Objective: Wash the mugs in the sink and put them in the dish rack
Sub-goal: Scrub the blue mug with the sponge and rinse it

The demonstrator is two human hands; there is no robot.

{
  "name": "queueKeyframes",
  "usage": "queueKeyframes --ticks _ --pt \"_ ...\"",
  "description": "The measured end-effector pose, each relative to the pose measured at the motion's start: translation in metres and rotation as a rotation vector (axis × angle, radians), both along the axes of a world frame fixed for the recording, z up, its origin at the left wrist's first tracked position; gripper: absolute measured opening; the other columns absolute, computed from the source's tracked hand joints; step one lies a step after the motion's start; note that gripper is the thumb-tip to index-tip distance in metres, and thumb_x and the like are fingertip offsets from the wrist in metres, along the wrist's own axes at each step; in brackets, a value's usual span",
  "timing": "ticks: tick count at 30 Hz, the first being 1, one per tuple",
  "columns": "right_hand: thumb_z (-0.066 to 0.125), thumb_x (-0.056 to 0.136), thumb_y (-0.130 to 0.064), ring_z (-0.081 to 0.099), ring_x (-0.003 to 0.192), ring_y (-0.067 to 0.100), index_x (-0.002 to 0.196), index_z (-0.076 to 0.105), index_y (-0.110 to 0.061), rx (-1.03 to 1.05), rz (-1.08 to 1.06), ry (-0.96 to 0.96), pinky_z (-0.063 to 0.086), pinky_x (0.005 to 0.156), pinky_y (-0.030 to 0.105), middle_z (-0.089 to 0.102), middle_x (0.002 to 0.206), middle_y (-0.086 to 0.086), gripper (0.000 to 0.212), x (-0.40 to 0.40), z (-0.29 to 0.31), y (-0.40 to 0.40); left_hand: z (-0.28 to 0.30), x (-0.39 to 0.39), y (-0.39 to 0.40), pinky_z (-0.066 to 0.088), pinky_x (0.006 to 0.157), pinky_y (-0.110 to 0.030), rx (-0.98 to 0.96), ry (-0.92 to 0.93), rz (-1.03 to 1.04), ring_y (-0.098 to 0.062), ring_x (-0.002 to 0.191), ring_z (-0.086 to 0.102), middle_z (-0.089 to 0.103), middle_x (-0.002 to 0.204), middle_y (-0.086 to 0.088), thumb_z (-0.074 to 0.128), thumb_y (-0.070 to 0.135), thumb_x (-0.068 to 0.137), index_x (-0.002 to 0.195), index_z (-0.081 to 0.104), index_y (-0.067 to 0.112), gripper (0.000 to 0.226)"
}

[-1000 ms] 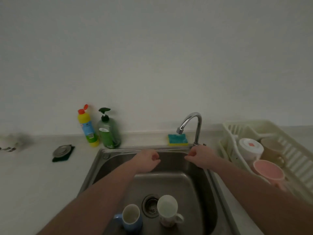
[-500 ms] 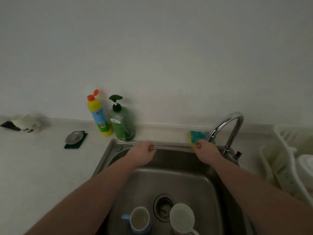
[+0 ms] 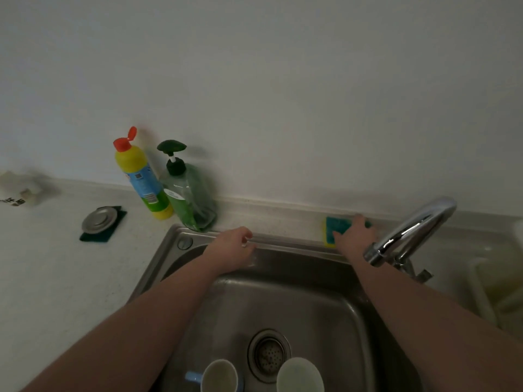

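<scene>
Two mugs stand upright in the steel sink [image 3: 351, 312] at the bottom edge of the view: a blue mug [image 3: 219, 376] left of the drain and a white mug [image 3: 300, 374] right of it. My right hand [image 3: 353, 236] lies over a teal and yellow sponge [image 3: 332, 229] on the ledge behind the sink, fingers across its top and thumb on its near side. My left hand [image 3: 232, 247] hovers at the sink's back rim, fingers loosely curled and holding nothing. The dish rack [image 3: 481, 292] shows only as a blurred pale edge at the right.
The chrome faucet [image 3: 410, 230] arches just right of my right hand. A yellow bottle [image 3: 141, 179] and a green pump bottle [image 3: 186, 196] stand behind the sink's left corner. A metal sink plug [image 3: 99, 220] lies on a dark pad on the left counter.
My right hand has reached from the sink's back rim onto the sponge. My left hand has stayed near the back rim. The view has shifted left, and the rack is almost out of frame.
</scene>
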State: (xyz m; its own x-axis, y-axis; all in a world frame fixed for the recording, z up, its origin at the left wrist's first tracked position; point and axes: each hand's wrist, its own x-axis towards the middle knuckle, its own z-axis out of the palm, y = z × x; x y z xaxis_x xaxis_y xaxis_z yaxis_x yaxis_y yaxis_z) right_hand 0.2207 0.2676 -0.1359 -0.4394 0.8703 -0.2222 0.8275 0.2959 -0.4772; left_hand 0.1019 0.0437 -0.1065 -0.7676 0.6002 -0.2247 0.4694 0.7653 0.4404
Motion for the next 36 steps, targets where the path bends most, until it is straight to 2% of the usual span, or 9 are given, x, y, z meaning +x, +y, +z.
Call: queueKeyframes --ticks 3,6,11,16,19,21,26,31,36 --pt "0.072 0.078 -0.042 0.046 0.122 0.045 0.143 0.024 -0.013 -0.05 -0.025 -0.003 0.04 0.101 0.05 0.046 0.134 0.026 0.086 -0.005 -0.006 0.004 -0.006 -0.011 0.001 0.04 0.097 -0.028 -0.008 -0.004 -0.013 -0.022 0.114 0.056 0.062 0.123 -0.004 0.055 0.031 0.095 0.127 0.056 0.018 0.035" --pt "0.081 0.07 -0.04 0.054 0.114 0.039 0.139 0.03 -0.007 -0.012 -0.046 0.063 0.046 0.092 0.042 0.055 0.124 0.02 0.092 -0.002 -0.004 0.002 -0.01 -0.019 0.0 0.043 0.096 -0.029 -0.009 -0.006 -0.033 -0.021 0.112 0.057 0.062 0.122 -0.004 0.055 0.031 0.095 0.126 0.056 0.017 0.034" --pt "0.078 0.074 -0.038 0.062 0.103 0.034 0.114 0.06 0.001 -0.143 -0.11 0.083 0.047 0.077 0.033 0.065 0.113 0.019 0.059 -0.01 0.006 -0.015 -0.006 -0.028 0.0 0.046 0.093 -0.029 0.051 0.027 -0.033 -0.019 0.106 0.06 0.066 0.116 -0.001 0.056 0.031 0.094 0.122 0.06 0.019 0.031" --pt "0.075 0.077 -0.028 0.065 0.088 0.032 0.103 0.064 0.001 -0.377 -0.191 0.382 0.047 0.064 0.031 0.067 0.1 0.02 0.04 -0.041 0.018 -0.05 0.031 -0.032 -0.001 0.046 0.076 -0.029 0.326 0.227 0.06 -0.018 0.08 0.057 0.065 0.088 0.0 0.053 0.03 0.096 0.098 0.067 0.016 0.02" --pt "0.08 0.065 -0.029 0.067 0.083 0.035 0.087 0.06 -0.005 -0.54 -0.195 0.584 0.057 0.073 0.047 0.067 0.094 0.02 0.038 -0.074 0.028 -0.073 0.064 -0.04 -0.008 0.039 0.065 -0.029 0.505 0.399 0.172 -0.015 0.068 0.047 0.051 0.073 0.003 0.049 0.03 0.098 0.088 0.059 0.015 0.022" --pt "0.079 0.059 -0.033 0.068 0.082 0.036 0.079 0.056 -0.008 -0.604 -0.156 0.65 0.057 0.073 0.055 0.067 0.092 0.02 0.039 -0.097 0.035 -0.084 0.081 -0.05 -0.013 0.041 0.065 -0.032 0.651 0.51 0.249 -0.016 0.068 0.046 0.048 0.073 0.003 0.05 0.027 0.098 0.088 0.057 0.012 0.019" --pt "0.074 0.077 -0.013 0.067 0.088 0.038 0.076 0.053 -0.004 -0.764 -0.115 0.815 0.054 0.078 0.058 0.065 0.097 0.025 0.023 -0.136 0.08 -0.123 0.099 -0.087 -0.022 0.031 0.079 -0.029 0.855 0.727 0.446 -0.031 0.089 0.051 0.056 0.095 -0.014 0.047 0.029 0.092 0.1 0.057 0.002 0.03" --pt "0.076 0.077 -0.011 0.066 0.091 0.04 0.079 0.056 0.0 -0.85 -0.078 0.854 0.054 0.081 0.058 0.065 0.1 0.026 0.023 -0.164 0.103 -0.14 0.108 -0.113 -0.021 0.034 0.1 -0.043 0.759 0.54 0.54 -0.035 0.12 0.045 0.05 0.13 -0.019 0.047 0.026 0.098 0.129 0.05 0.003 0.039" --pt "0.073 0.079 -0.008 0.066 0.092 0.039 0.081 0.057 0.001 -0.898 -0.066 0.876 0.054 0.083 0.056 0.065 0.102 0.024 0.019 -0.18 0.119 -0.145 0.106 -0.135 -0.02 0.039 0.106 -0.043 0.77 0.087 0.635 -0.031 0.125 0.048 0.05 0.138 -0.013 0.043 0.03 0.1 0.139 0.042 0.007 0.045"
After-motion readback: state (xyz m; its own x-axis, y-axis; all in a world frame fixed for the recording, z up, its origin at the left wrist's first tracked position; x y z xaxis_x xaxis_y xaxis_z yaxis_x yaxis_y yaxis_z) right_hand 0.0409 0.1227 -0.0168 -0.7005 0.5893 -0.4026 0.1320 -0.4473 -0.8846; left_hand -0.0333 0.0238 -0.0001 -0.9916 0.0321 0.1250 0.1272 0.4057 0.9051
